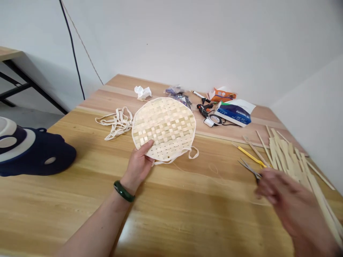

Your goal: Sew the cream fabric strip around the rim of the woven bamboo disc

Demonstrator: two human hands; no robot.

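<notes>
My left hand (140, 162) grips the lower left edge of a round woven bamboo fan panel (166, 125), thumb on its face and the other fingers behind. White fabric tape edges the disc, and a loose end of the tape (194, 152) curls out at its lower right. From the lower edge a thin pale thread (198, 174) trails across the table toward my right hand (278, 192). That hand is raised at the right, blurred by motion, its fingers pinched together at the thread. Any needle there is too small to make out. Scissors (250, 168) lie just beyond it.
Bamboo strips (286, 157) and a yellow craft knife (252, 156) lie at the right. Behind are a glue gun (204, 109), tape roll (215, 119), blue tissue box (234, 113) and orange packet (222, 94). Left are bundled white tape (119, 123) and a navy object (45, 151).
</notes>
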